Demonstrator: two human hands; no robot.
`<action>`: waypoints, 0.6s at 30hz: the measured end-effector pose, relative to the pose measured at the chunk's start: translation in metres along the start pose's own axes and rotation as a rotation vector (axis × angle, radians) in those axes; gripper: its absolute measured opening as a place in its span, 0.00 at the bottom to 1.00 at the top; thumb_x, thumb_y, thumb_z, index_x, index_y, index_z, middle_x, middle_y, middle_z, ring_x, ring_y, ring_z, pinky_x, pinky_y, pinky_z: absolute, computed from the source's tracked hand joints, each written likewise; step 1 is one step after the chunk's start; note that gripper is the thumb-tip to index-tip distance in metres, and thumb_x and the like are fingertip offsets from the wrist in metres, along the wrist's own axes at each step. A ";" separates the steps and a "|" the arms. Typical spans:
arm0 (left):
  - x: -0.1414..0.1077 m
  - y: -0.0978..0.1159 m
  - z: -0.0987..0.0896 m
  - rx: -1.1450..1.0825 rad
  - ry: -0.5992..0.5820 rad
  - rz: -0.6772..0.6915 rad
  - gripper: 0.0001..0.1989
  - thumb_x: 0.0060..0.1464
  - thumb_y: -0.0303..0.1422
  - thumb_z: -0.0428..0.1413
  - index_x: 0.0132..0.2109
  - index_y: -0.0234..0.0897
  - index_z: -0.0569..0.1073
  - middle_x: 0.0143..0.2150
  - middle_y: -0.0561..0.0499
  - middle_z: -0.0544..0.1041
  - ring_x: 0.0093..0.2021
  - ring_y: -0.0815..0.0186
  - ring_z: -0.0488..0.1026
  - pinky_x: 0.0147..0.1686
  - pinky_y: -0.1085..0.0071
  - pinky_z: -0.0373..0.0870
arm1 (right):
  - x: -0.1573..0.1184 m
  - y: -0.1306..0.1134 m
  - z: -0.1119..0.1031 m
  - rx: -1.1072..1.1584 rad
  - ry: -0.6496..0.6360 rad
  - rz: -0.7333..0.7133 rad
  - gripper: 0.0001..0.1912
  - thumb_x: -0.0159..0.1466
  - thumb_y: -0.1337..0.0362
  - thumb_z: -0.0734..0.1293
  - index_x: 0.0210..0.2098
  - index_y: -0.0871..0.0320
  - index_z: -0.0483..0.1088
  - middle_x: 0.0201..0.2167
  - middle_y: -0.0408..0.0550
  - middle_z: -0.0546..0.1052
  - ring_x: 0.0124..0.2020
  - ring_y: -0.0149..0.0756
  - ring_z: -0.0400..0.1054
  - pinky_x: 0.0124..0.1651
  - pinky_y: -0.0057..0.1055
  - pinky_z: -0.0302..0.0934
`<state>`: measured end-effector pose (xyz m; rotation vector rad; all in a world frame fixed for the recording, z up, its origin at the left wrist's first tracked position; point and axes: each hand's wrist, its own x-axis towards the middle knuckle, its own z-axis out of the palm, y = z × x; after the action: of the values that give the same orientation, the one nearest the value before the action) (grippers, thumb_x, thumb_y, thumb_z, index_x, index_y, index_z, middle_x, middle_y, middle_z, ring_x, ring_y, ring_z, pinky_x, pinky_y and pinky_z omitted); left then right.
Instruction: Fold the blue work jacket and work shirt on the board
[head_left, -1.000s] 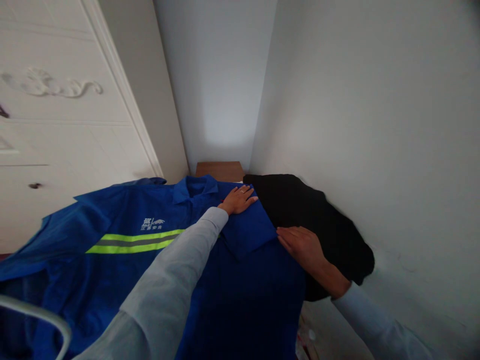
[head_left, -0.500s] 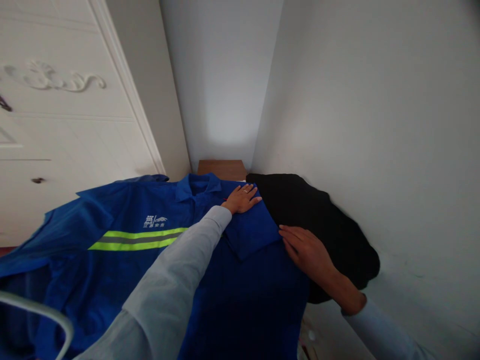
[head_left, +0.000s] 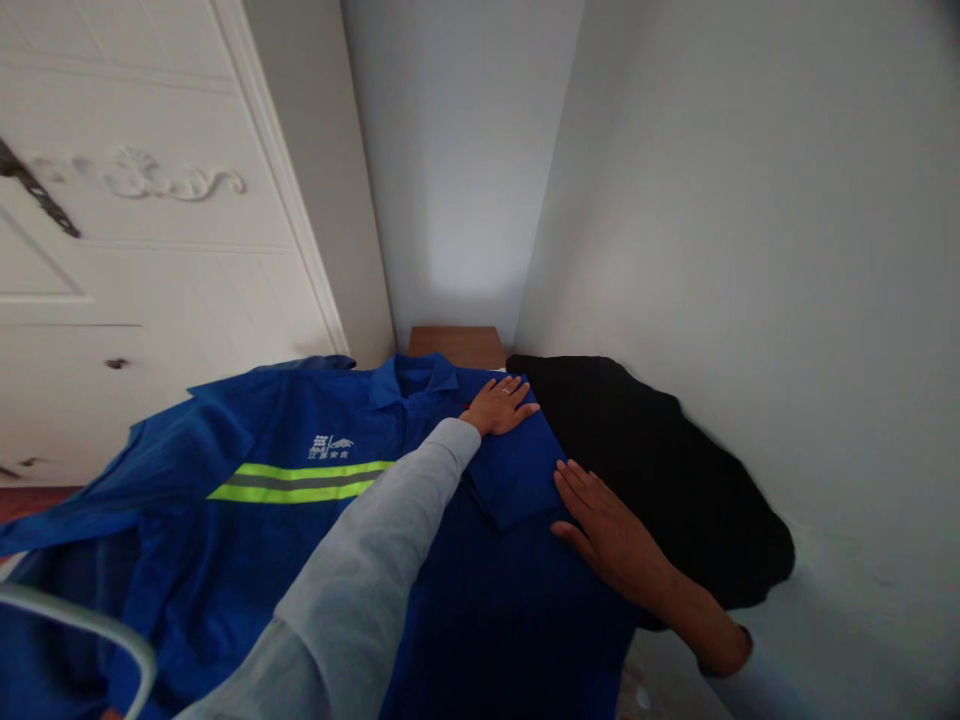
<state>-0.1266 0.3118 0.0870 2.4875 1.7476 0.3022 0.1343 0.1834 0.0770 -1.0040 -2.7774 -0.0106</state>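
Head camera shows a blue jacket (head_left: pixel 480 580) spread out in front of the person, with its collar at the far side; its lower part is cut off by the bottom edge, and what supports it is covered. The left hand (head_left: pixel 499 407) lies flat, with fingers somewhat spread, on a folded piece (head_left: pixel 510 485) of this jacket, near the collar. It grasps nothing that I can see, and its palm is hidden. The right hand (head_left: pixel 615 540) is also flat and extended, its thumb apart from the fingers, at the edge of the fold; whether a fingertip goes under the cloth, I cannot tell.

The left grey sleeve (head_left: pixel 382 540) crosses the jacket and hides one end of the yellow-and-grey stripe (head_left: pixel 300 483). Above the stripe is a white print (head_left: pixel 330 447), whose small letters are hard to read. A black cloth (head_left: pixel 637 440) lies beside the jacket, partly behind the right hand, so its shape is unclear. At the lower left, a pale curved bar (head_left: pixel 97 625) is cut by the frame, and I cannot say what it belongs to. The white cabinet (head_left: pixel 187 270) is also cut off.
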 end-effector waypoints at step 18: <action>-0.142 -0.061 -0.088 -0.265 0.164 -0.037 0.28 0.70 0.48 0.44 0.65 0.33 0.69 0.69 0.41 0.69 0.73 0.56 0.58 0.70 0.62 0.55 | -0.012 0.028 0.038 -0.071 0.181 -0.095 0.36 0.70 0.41 0.54 0.67 0.58 0.66 0.67 0.59 0.67 0.67 0.57 0.63 0.65 0.59 0.63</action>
<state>-0.2476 0.1953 0.1459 2.2957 1.6800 0.7041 0.1547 0.1999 0.0363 -0.8410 -2.6716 -0.2038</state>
